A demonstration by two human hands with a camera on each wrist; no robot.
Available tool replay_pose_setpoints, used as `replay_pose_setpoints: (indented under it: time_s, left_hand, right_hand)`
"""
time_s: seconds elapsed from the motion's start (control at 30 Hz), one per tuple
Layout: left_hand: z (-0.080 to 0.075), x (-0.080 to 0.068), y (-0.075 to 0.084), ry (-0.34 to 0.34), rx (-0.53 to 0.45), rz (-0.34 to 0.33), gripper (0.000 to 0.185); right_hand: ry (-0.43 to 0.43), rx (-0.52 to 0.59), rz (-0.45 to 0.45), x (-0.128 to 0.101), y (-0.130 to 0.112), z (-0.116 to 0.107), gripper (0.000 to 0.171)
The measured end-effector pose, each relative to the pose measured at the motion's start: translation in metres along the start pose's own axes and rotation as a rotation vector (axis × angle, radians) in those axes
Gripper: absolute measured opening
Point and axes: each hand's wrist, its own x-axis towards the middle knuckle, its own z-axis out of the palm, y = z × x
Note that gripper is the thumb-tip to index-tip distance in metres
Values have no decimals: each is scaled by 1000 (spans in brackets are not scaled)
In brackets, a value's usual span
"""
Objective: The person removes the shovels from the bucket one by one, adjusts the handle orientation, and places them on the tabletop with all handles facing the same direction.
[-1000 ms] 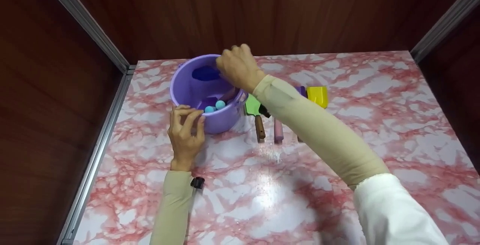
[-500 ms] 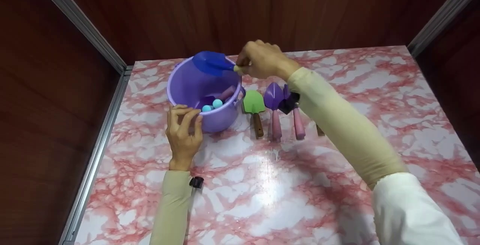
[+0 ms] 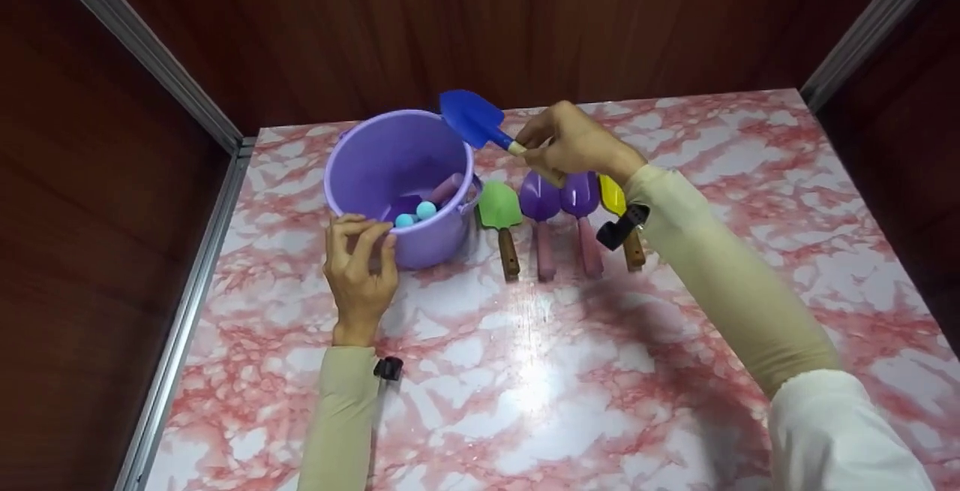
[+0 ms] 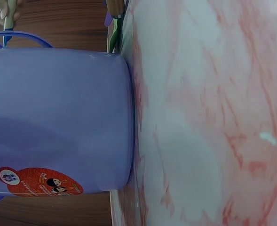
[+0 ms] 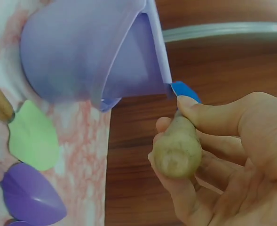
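My right hand (image 3: 581,146) pinches a small blue toy shovel (image 3: 471,117) by its pale wooden handle (image 5: 178,155), between thumb and fingers. The blade is up beside the right rim of a purple bucket (image 3: 431,247), pointing back and left. At the bucket's near left rim, my left hand (image 3: 360,273) grips the edge with curled fingers. Inside the bucket lie two light blue balls (image 3: 426,210) and a tool with a pink handle (image 3: 445,189), its dark purple blade partly hidden. The left wrist view shows a red sticker (image 4: 44,181) low on the bucket's side.
Right of the bucket, a green shovel (image 3: 499,206), two purple ones with pink handles (image 3: 591,251) and a yellow one (image 3: 612,194) lie in a row. They rest on a red-and-white marbled table (image 3: 465,371). Dark wooden panels (image 3: 525,33) enclose the back and sides.
My right hand has drawn the blue shovel up out of the bucket and carried it right, past the rim. My left hand keeps its grip on the rim.
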Motion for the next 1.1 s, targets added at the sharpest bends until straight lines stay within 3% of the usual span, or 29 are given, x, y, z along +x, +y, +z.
replay_pose_setpoints:
  time_s: [0.1,0.3,0.53,0.8,1.1]
  left_hand:
    - [-1,2,0,-3,3,-3,26]
    - [-1,2,-1,16,-6,3,26]
    - [0,2,-1,13,-11,3,27]
    - [0,1,1,13,-5,0,27]
    - [-1,3,-1,3,3,5,27]
  right_hand:
    - [27,68,50,-8,11,-2,18]
    - [138,77,122,-27,39,-7,24]
    - [226,166,245,-54,70,-10,35]
    - [272,258,269,-77,104,-4,40]
    - [341,249,360,-104,136,-5,46]
